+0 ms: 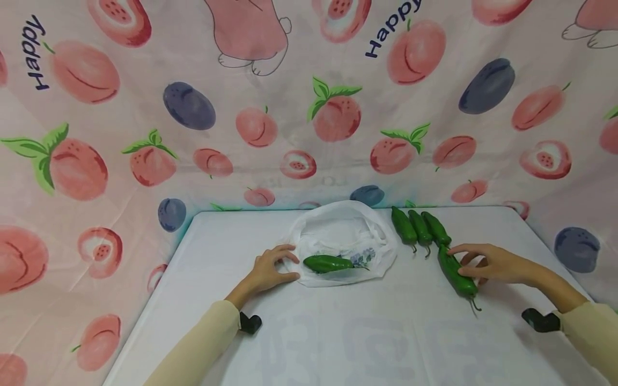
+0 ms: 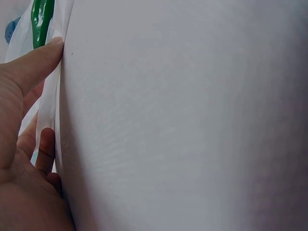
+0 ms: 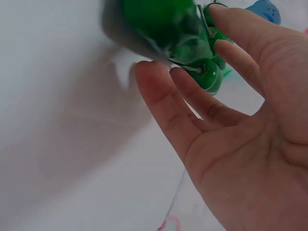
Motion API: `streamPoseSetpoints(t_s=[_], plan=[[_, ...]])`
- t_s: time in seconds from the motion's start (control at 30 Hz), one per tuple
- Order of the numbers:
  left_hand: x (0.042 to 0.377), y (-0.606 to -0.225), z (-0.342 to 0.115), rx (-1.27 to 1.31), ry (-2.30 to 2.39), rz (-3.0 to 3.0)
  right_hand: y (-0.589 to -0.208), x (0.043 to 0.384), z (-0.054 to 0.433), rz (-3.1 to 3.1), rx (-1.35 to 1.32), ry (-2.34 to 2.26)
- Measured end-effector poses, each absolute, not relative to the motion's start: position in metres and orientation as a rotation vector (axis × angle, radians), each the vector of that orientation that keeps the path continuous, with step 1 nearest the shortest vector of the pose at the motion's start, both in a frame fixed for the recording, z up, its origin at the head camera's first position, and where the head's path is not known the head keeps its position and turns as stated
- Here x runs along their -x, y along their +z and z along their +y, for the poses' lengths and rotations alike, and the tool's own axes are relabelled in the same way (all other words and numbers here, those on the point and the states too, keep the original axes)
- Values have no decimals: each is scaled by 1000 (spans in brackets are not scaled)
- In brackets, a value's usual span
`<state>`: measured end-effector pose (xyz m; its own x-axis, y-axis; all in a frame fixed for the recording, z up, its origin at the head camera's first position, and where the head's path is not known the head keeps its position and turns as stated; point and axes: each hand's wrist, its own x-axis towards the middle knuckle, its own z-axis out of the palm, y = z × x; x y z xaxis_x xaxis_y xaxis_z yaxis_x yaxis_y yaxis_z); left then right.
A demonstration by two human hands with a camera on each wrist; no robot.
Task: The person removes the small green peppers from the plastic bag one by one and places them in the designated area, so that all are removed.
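Note:
A white plastic bag (image 1: 381, 228) stands partly opened on the table, and one green pepper (image 1: 328, 264) lies at its lower front. My left hand (image 1: 270, 271) touches the bag's left edge, thumb and fingers spread apart; in the left wrist view the thumb meets the bag's rim. To the right, my right hand (image 1: 497, 264) has its fingertips against a large green pepper (image 1: 456, 273), without curling round it. That pepper lies slanted, its upper end touching the row behind. Close by are three more green peppers (image 1: 404, 225). The right wrist view shows the nearest pepper (image 3: 159, 19) blurred.
A white-covered table (image 1: 232, 230) bears everything. Behind it hangs a cloth (image 1: 299, 80) printed with peaches and blue fruit. Dark devices (image 1: 541, 320) sit at both wrists, by the pale sleeves (image 1: 203, 338).

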<state>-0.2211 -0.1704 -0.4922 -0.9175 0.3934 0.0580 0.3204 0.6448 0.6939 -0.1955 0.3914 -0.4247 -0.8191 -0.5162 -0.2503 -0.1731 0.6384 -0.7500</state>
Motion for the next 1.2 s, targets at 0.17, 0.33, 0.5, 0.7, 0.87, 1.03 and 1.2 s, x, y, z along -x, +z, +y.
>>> streamPoseSetpoints(t_s=[0.17, 0.33, 0.5, 0.7, 0.87, 1.03, 1.2], plan=[[222, -494, -170, -600, 1133, 2760, -418, 199, 390, 2451, 511, -983], [223, -494, -171, -602, 1129, 2762, -411, 201, 385, 2509, 513, -930], [221, -492, -170, -606, 1132, 2760, -406, 200, 375, 2678, 558, -883], [219, -490, -171, -608, 1136, 2754, -405, 203, 357, 2883, 592, -843], [219, -491, -171, -605, 1138, 2755, -402, 209, 343, 2925, 680, -876], [220, -492, -171, -598, 1133, 2758, -402, 220, 326, 2910, 772, -938], [219, -493, -171, -595, 1128, 2756, -399, 229, 307, 2893, 813, -956]])
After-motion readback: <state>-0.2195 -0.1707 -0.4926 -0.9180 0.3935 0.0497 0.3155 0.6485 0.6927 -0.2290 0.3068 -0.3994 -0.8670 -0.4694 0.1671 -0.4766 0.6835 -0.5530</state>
